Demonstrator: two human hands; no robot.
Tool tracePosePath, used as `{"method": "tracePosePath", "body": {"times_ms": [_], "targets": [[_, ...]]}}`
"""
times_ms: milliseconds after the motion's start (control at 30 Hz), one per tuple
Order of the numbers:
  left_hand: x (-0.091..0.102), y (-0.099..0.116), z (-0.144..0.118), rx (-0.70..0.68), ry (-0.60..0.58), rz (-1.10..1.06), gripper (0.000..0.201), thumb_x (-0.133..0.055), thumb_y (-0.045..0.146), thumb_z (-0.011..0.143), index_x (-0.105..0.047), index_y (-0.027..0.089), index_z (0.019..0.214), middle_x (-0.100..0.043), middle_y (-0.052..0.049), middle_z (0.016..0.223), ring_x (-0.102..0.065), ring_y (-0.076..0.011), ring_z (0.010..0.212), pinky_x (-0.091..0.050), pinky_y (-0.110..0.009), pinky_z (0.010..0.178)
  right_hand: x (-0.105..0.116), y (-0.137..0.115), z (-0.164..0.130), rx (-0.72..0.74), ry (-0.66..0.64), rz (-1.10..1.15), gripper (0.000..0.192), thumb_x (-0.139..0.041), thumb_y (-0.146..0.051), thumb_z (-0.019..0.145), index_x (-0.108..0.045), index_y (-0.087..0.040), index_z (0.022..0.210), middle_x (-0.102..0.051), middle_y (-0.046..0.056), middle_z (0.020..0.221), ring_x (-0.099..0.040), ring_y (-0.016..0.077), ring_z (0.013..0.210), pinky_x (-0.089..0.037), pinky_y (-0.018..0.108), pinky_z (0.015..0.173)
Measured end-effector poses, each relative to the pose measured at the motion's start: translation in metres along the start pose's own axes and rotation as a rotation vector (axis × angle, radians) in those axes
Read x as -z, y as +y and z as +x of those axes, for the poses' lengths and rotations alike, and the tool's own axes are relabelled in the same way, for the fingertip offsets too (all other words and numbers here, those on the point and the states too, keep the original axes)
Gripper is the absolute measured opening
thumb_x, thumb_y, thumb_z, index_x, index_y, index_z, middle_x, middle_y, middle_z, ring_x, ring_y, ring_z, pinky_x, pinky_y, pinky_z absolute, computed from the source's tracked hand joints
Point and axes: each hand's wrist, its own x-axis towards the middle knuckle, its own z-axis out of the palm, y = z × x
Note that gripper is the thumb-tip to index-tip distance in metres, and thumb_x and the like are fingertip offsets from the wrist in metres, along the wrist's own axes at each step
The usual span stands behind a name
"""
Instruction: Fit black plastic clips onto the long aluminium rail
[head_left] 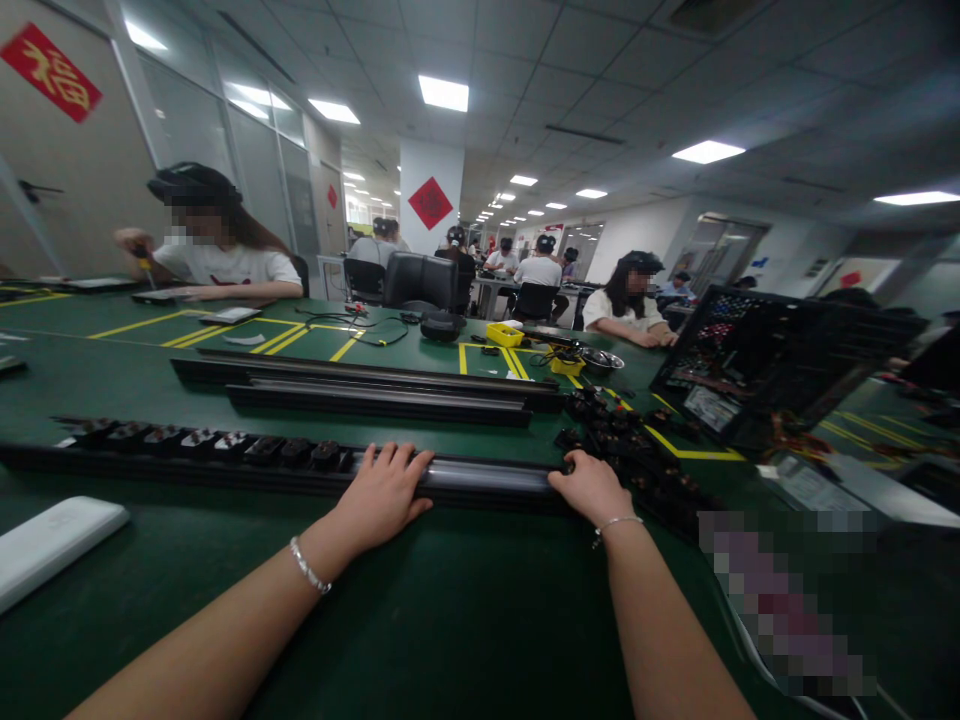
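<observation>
A long black power-strip rail (480,476) lies across the green table in front of me, with several socket modules (202,441) seated in its left part. My left hand (382,495) rests flat on the rail's bare middle, fingers spread over it. My right hand (592,487) is closed around the rail's right end, next to a heap of loose black socket modules (645,465).
Two more long black rails (375,385) lie farther back. A white flat box (52,545) sits at the left front edge. An open black computer case (757,365) stands at right. Other people work at the far side and at tables beyond.
</observation>
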Motion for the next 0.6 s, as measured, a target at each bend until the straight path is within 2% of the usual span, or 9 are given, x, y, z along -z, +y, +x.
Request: {"method": "tracePosePath", "body": {"times_ms": [267, 467, 600], "targets": [[0.001, 0.001, -0.001, 0.011, -0.001, 0.005, 0.056, -0.051, 0.044, 0.078, -0.038, 0.025, 0.129, -0.048, -0.011, 0.125, -0.041, -0.0308, 0.116, -0.027, -0.053, 0.099, 0.001, 0.006, 0.005, -0.063, -0.031, -0.028, 0.048, -0.045, -0.043, 0.071, -0.054, -0.024, 0.114, -0.050, 0.009, 0.127, -0.039, 0.0346, 0.119, -0.035, 0.058, 0.088], [0.000, 0.001, 0.000, 0.005, 0.002, -0.009, 0.055, -0.051, 0.044, 0.078, -0.039, 0.025, 0.129, -0.048, -0.011, 0.124, -0.042, -0.0314, 0.115, -0.027, -0.054, 0.098, -0.002, 0.017, 0.015, -0.053, -0.078, 0.003, 0.053, -0.047, -0.044, 0.070, -0.052, -0.019, 0.116, -0.051, 0.014, 0.122, -0.050, 0.0297, 0.109, -0.041, 0.043, 0.086], [0.000, 0.000, 0.000, 0.001, 0.003, -0.011, 0.056, -0.051, 0.045, 0.078, -0.039, 0.024, 0.129, -0.048, -0.012, 0.125, -0.042, -0.0320, 0.115, -0.027, -0.055, 0.098, -0.003, 0.020, 0.018, -0.041, -0.082, -0.001, 0.051, -0.048, -0.045, 0.069, -0.054, -0.019, 0.113, -0.053, 0.014, 0.119, -0.052, 0.0288, 0.107, -0.042, 0.040, 0.086]]}}
